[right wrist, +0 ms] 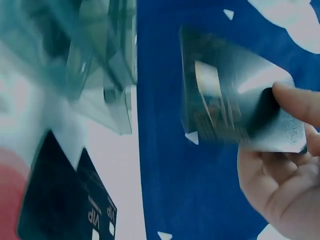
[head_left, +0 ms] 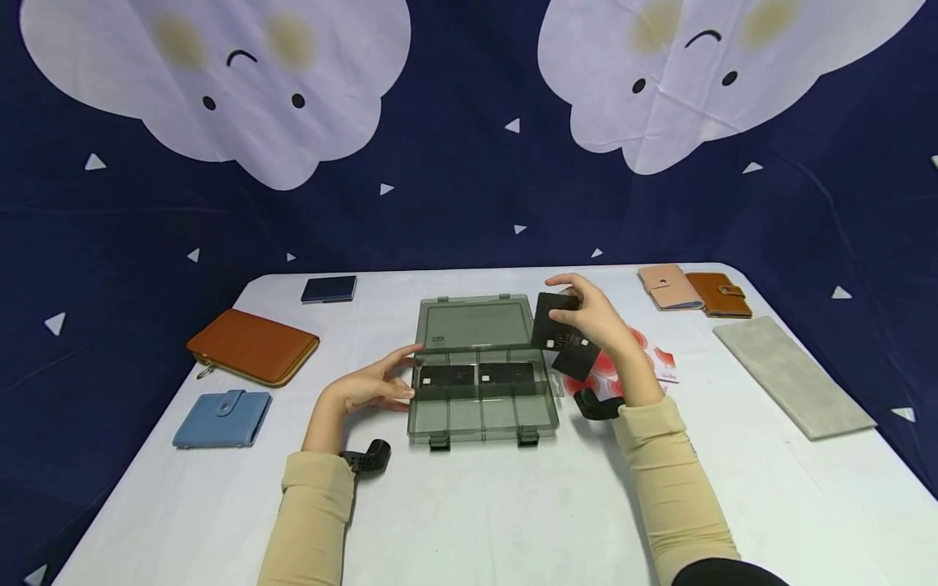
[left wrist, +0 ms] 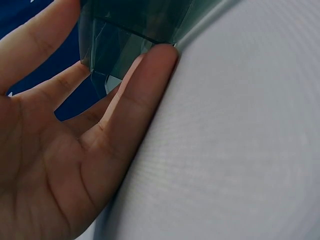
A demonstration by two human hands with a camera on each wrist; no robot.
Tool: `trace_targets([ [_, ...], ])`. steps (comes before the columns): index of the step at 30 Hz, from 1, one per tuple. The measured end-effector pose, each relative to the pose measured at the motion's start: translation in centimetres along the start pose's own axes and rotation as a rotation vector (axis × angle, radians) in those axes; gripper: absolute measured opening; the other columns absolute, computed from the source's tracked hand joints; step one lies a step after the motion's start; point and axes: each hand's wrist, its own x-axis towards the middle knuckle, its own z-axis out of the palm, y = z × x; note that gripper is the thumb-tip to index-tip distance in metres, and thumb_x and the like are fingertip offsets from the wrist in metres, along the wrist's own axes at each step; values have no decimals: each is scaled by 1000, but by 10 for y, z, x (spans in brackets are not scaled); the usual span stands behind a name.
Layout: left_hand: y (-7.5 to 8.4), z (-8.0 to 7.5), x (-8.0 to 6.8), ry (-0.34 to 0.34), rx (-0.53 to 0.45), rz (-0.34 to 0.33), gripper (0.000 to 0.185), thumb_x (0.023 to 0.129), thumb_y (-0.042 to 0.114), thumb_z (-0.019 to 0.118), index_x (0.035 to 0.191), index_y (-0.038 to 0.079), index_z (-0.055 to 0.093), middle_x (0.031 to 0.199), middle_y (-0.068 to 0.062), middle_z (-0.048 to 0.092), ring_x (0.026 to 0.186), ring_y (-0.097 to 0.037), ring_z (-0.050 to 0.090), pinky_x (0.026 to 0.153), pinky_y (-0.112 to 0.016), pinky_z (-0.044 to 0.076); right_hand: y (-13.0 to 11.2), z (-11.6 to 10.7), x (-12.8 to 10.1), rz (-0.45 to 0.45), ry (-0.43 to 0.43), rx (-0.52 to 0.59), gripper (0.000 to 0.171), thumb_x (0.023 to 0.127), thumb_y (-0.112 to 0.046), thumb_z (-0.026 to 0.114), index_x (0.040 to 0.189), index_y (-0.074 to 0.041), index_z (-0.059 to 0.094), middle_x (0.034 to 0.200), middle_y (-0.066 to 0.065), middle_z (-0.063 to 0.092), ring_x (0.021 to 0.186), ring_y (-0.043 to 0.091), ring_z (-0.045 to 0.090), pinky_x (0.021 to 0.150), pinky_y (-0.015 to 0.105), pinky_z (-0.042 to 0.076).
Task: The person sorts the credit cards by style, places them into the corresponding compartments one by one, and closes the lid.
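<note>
A translucent grey-green compartment box [head_left: 475, 323] lies with its lid folded back. Two black cards, a left one [head_left: 447, 376] and a right one [head_left: 507, 373], are in its back row of compartments. My left hand [head_left: 371, 386] touches the box's left side, its thumb and fingers mostly straight in the left wrist view. Beside the box's right edge, my right hand [head_left: 592, 313] pinches a raised black card [right wrist: 240, 105] between thumb and fingers. Below it, more black cards marked VIP [right wrist: 55, 200] overlap a pink-and-red patterned item [head_left: 604, 366].
On the left are a brown zip wallet [head_left: 252, 346], a blue snap wallet [head_left: 223, 420] and a dark flat wallet [head_left: 329, 289]. At the right lie a pink wallet [head_left: 668, 286], a brown snap wallet [head_left: 718, 295] and a long grey one [head_left: 795, 376].
</note>
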Motion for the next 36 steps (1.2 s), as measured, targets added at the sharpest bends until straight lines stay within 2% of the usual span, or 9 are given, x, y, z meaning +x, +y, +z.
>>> trace_targets([
  [3, -1, 0, 0, 1, 1, -2, 86, 83, -2, 61, 150, 19, 10, 148, -19, 8, 83, -13, 55, 85, -41, 52, 0, 5, 0, 15, -83, 101, 50, 79, 11, 59, 127, 2, 49, 99, 16, 51, 84, 14, 52, 68, 22, 48],
  [5, -1, 0, -1, 1, -1, -2, 86, 84, -3, 61, 150, 19, 10, 148, -19, 8, 83, -13, 56, 85, -41, 51, 1, 9, 1, 45, -131, 137, 44, 79, 11, 58, 122, 4, 52, 103, 18, 50, 83, 18, 54, 68, 24, 49],
  [9, -2, 0, -1, -1, -5, -3, 86, 84, -4, 61, 150, 19, 10, 148, -19, 8, 82, -12, 56, 86, -41, 51, 4, 19, 2, 78, -175, 103, 21, 83, 2, 59, 104, 5, 58, 101, 13, 53, 83, 18, 53, 68, 25, 47],
  [12, -2, 0, 0, -1, -6, -3, 86, 84, -4, 61, 150, 19, 10, 148, -19, 9, 83, -13, 56, 86, -41, 51, 5, 27, 2, 66, -180, 18, 12, 85, -3, 61, 95, 4, 59, 90, 7, 56, 77, 16, 49, 63, 24, 42],
  [16, -1, 0, 0, -1, -3, -5, 86, 83, -3, 61, 150, 19, 10, 147, -18, 10, 83, -13, 56, 85, -41, 51, 5, 36, 1, 61, -201, -102, 8, 84, -2, 63, 91, 1, 61, 82, 7, 62, 72, 15, 53, 64, 25, 43],
  [20, 0, 0, 0, 0, 2, -4, 87, 83, -2, 62, 150, 20, 10, 147, -18, 10, 83, -13, 57, 85, -40, 52, 3, 40, 0, 48, -258, -256, 10, 82, 0, 65, 92, 0, 63, 83, 9, 67, 77, 16, 60, 69, 29, 48],
  [27, 0, 0, 0, 3, 6, -5, 87, 83, -3, 62, 150, 20, 11, 147, -18, 9, 83, -13, 57, 85, -41, 52, 6, 42, 0, -86, -412, -502, 9, 79, 0, 66, 86, -5, 67, 80, 5, 67, 76, 15, 61, 70, 31, 51],
  [36, 1, 1, -2, -16, -23, 2, 88, 83, -5, 61, 150, 17, 8, 148, -20, 8, 82, -12, 58, 86, -41, 51, 1, 43, -3, -90, -426, -636, 16, 80, -1, 66, 94, -5, 73, 91, 6, 70, 87, 19, 64, 78, 33, 52],
])
